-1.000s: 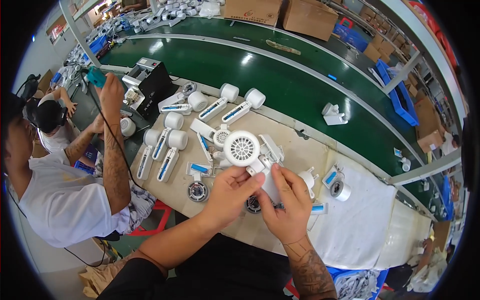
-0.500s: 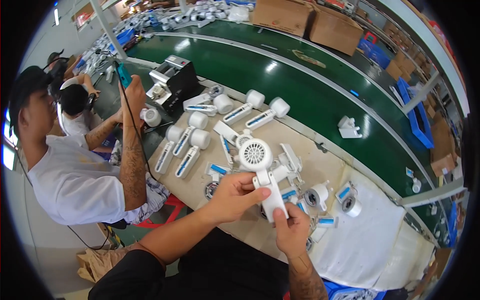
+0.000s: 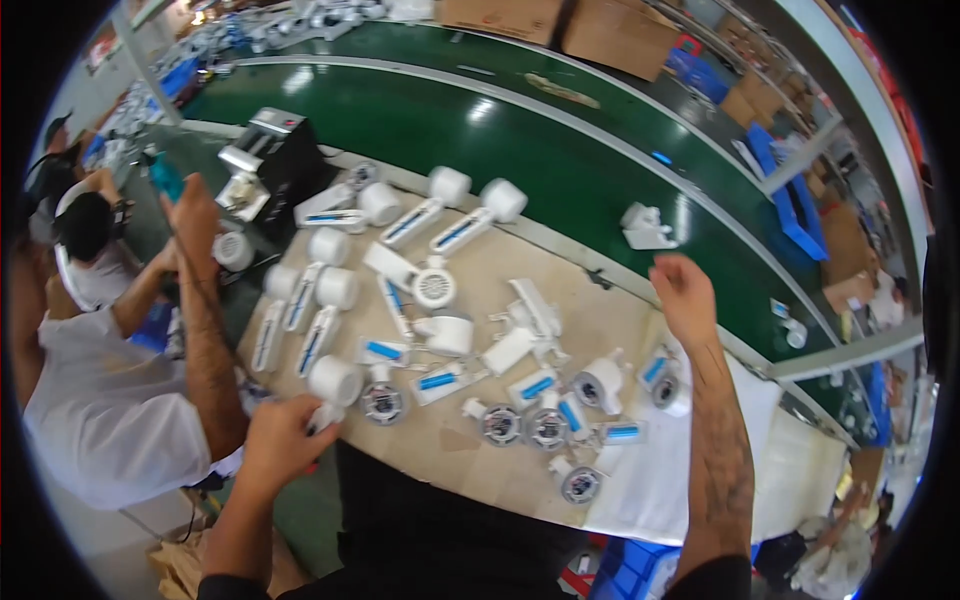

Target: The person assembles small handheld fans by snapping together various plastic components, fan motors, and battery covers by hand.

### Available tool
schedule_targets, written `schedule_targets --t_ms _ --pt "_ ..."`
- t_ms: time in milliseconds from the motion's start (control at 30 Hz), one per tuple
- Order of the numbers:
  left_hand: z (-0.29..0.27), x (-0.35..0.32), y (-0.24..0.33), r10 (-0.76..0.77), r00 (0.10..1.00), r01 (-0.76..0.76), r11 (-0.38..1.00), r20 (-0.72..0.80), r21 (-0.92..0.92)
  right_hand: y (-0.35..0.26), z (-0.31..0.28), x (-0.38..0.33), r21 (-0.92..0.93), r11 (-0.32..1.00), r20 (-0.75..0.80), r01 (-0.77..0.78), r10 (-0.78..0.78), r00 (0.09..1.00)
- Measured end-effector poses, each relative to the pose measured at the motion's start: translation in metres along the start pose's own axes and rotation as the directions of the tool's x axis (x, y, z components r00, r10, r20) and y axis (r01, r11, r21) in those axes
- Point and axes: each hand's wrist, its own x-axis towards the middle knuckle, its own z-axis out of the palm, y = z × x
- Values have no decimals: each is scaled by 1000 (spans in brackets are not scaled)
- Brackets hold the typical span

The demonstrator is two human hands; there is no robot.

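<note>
Fan (image 3: 336, 380), one in left hand (image 3: 283, 440), one machine (image 3: 290, 160)

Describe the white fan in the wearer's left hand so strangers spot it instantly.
Find the beige worktop, near-left corner. There the left hand holds a white fan. Unlike the neighbouring fans beyond, lying loose with blue-striped handles, it is held.

Ref worktable (image 3: 580, 315) | handheld fans (image 3: 450, 187) on its far-left part | fan motor heads (image 3: 501, 424) along its near middle | sheet (image 3: 655, 495) over its right end | conveyor belt (image 3: 560, 180) behind it | cardboard box (image 3: 620, 38) well behind it | bench machine (image 3: 290, 160) off its far-left corner | co-worker (image 3: 110, 400) left of it
</note>
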Motion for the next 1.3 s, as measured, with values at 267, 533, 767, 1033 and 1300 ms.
schedule_targets --t_ms 267,533,767,1033,1300 --pt "26 17 -19 -70 978 47 992 -196 -120 9 33 101 -559 820 53 -124 185 981" --pt "38 32 -32 15 910 -42 997 -414 -57 18 53 120 -640 768 130 -3 112 985" --pt "21 23 -30 51 939 -61 998 -340 -18 -14 76 113 -906 402 198 130 131 971" --pt "5 12 -15 -26 897 -110 954 -442 -280 -39 60 79 -704 708 77 57 -4 997" --pt "3 67 76 321 904 -422 578 -281 -698 -143 4 -18 482 868 280 -118 -25 960"
